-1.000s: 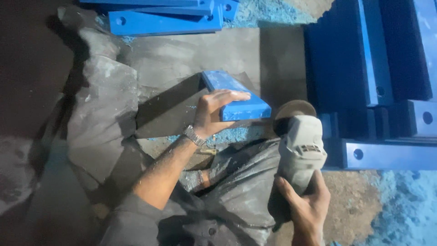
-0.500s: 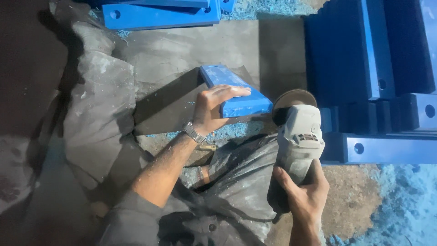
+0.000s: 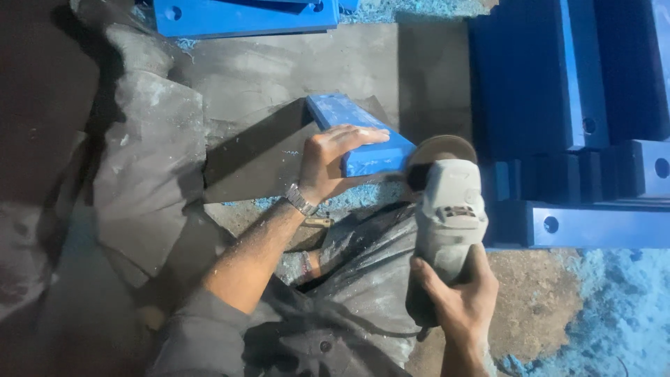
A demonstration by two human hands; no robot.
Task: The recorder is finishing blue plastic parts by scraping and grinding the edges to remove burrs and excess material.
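- Dim workshop floor, dusty grey slab point(image 3: 279, 63) underfoot; blue shavings point(image 3: 621, 314) piled at lower right.
- Left hand point(image 3: 328, 164): fingers laid flat over the blue block point(image 3: 356, 132), pressing it down on the slab; wristwatch point(image 3: 300, 200) on that wrist.
- Block lies tilted, near end toward the grinder.
- Right hand point(image 3: 460, 293): fingers wrapped round the rear of a grey angle grinder point(image 3: 447, 216).
- Grinder disc point(image 3: 441, 148) sits at the block's right end; contact probable, but shadow hides the edge.
- Stacked blue bars point(image 3: 579, 126) with bolt holes stand right; another blue bar point(image 3: 244, 17) lies at top.
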